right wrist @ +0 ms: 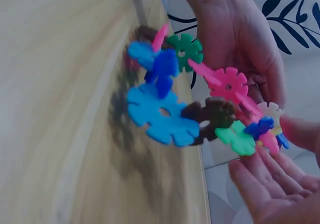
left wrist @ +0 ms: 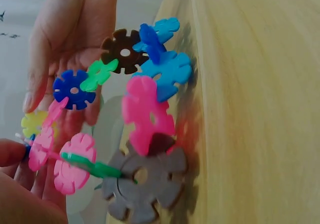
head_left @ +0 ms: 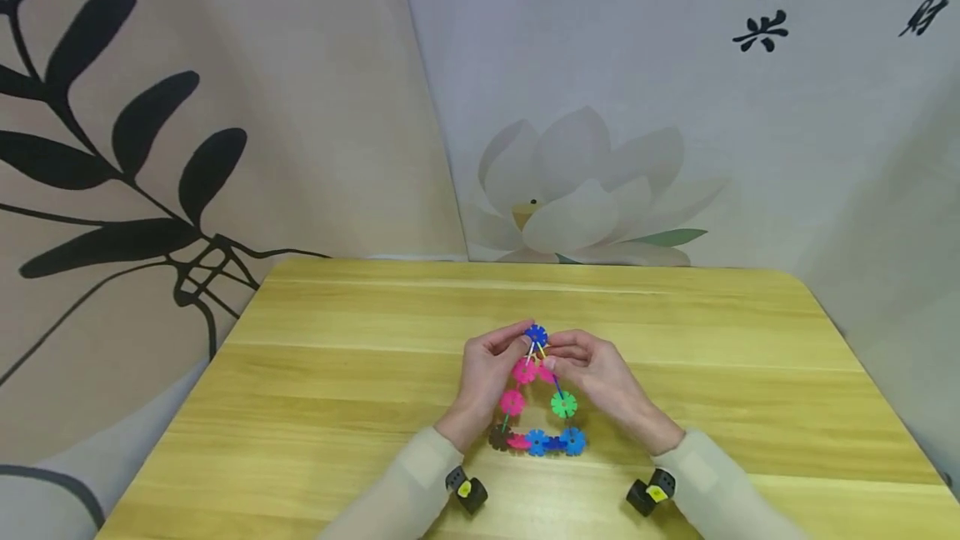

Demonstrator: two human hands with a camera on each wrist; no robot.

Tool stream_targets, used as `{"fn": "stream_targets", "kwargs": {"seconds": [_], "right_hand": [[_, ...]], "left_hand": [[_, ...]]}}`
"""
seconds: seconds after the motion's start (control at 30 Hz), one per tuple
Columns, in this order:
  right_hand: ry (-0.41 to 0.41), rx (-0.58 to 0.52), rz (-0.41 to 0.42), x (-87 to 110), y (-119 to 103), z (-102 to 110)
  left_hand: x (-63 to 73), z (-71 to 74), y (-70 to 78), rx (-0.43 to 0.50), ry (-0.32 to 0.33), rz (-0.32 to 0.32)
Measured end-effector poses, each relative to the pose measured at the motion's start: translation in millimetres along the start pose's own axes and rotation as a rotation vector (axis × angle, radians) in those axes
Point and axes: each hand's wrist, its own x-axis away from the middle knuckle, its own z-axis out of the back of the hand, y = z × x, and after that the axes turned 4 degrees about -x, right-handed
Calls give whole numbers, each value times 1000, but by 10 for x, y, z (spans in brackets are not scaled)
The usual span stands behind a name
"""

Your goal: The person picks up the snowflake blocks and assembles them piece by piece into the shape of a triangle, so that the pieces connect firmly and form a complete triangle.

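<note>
Interlocking snowflake discs form a closed, roughly triangular loop above the table, its blue bottom disc (head_left: 536,442) at the near side. At the top corner is a dark blue disc (head_left: 536,335), with a white disc (right wrist: 270,112) and a yellow disc (left wrist: 37,124) just below. My left hand (head_left: 483,369) pinches the top corner between thumb and fingers. From the other side, my right hand (head_left: 603,375) pinches near the yellow disc and a pink disc (head_left: 547,372). Lower down are a green disc (head_left: 564,404) and a brown disc (left wrist: 150,184). Fingers partly hide the top joints.
The wooden table (head_left: 337,407) lies under both hands. Behind it hangs a backdrop (head_left: 337,107) printed with leaves and a lotus. Each wrist wears a small black camera; one is the left wrist camera (head_left: 471,493).
</note>
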Motion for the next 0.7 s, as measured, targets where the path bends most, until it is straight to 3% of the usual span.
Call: {"fn": "stream_targets", "kwargs": {"seconds": [0.4, 0.7], "right_hand": [[-32, 157, 5, 9, 36, 123], [-44, 139, -51, -73, 18, 165]], "left_hand": [[-29, 88, -12, -17, -89, 48], [10, 290, -9, 1, -205, 95]]}}
